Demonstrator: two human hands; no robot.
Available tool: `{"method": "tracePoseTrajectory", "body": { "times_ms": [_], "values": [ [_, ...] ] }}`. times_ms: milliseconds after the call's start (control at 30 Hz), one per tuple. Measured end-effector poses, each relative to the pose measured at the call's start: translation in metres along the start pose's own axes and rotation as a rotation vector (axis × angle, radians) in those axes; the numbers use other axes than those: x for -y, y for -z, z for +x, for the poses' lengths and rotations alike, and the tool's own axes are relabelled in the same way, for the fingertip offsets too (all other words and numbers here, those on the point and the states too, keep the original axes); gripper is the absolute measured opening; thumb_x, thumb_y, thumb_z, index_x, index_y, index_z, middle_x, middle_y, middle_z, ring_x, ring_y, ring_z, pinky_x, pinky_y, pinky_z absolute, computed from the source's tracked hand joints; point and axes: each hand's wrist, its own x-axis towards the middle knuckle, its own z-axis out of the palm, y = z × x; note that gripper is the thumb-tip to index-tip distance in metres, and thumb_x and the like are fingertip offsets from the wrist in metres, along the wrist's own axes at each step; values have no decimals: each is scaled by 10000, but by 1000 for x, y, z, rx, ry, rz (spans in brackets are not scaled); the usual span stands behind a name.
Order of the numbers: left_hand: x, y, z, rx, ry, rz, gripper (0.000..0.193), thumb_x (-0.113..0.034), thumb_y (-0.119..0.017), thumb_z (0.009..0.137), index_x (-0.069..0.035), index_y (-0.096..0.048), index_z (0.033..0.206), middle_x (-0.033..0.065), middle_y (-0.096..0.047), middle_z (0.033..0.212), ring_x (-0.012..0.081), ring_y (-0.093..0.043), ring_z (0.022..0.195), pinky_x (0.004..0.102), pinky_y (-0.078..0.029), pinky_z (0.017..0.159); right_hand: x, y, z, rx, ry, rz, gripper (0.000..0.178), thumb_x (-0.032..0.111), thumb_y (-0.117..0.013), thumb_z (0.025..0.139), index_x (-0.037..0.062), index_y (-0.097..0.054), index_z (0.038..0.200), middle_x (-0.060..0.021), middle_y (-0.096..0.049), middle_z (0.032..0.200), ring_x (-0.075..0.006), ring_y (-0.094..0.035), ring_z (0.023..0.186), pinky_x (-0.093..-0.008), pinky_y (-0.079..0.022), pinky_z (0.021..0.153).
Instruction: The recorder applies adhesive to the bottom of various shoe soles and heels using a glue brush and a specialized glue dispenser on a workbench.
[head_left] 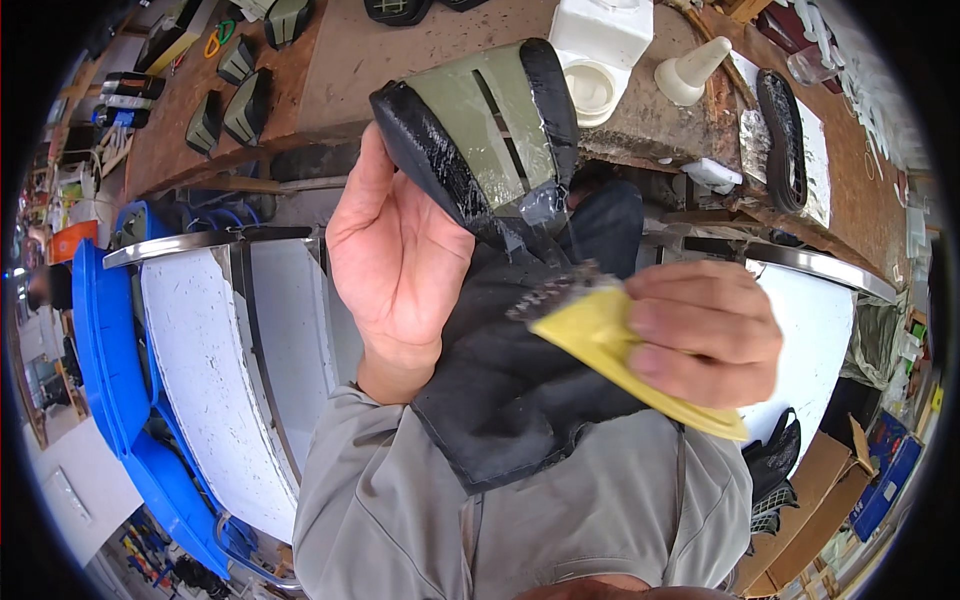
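Observation:
My left hand holds up a green and black shoe upper from its left side, thumb on the black edge and palm turned up. Two dark slits run down its green middle, and whitish wet-looking smears and clear film show on its black borders. In my right hand is a brush with a broad yellow handle. Its ragged bristles point up and left, just below the upper and apart from it. The brush and right fingers are slightly blurred. A dark cloth or apron lies over my lap.
On the brown workbench stand a white container and a white cone-shaped nozzle. Several similar uppers lie at the left. A black shoe sole rests at the right. Blue plastic bins are at far left, a cardboard box lower right.

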Motion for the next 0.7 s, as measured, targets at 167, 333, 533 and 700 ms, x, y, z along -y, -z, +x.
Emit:
{"method": "tracePoseTrajectory", "body": {
  "times_ms": [167, 333, 533, 700],
  "values": [
    [-1, 0, 0, -149, -118, 150, 419, -215, -372, 966, 49, -422, 1287, 235, -385, 1378, 382, -331, 1298, 565, -189, 1088, -5, -2, 5, -83, -36, -101, 206, 54, -663, 716, -76, -634, 874, -203, -625, 848, -252, -627, 631, -321, -549, 544],
    [-7, -2, -5, -148, -184, 81, 480, -223, -351, 951, 54, -332, 1342, 251, -289, 1432, 427, -240, 1327, 644, -105, 1057, 3, 5, 6, -33, -80, 111, 197, 51, -629, 781, -93, -584, 908, -193, -583, 802, -278, -634, 621, -369, -554, 518],
    [-6, -4, -9, -96, -45, 106, 376, -198, -372, 983, 20, -454, 1277, 168, -448, 1357, 294, -379, 1299, 510, -207, 1114, 1, -7, 2, -187, -344, -46, 220, 109, -708, 752, -73, -629, 846, -196, -628, 748, -258, -640, 573, -308, -519, 469],
    [-9, 4, -10, 36, -50, 122, 387, -206, -349, 985, 16, -456, 1283, 168, -449, 1358, 296, -364, 1310, 520, -206, 1107, 5, 5, -5, -129, -318, 197, 226, 107, -718, 737, -91, -613, 771, -197, -614, 699, -237, -615, 505, -299, -488, 402]
  ]
}}
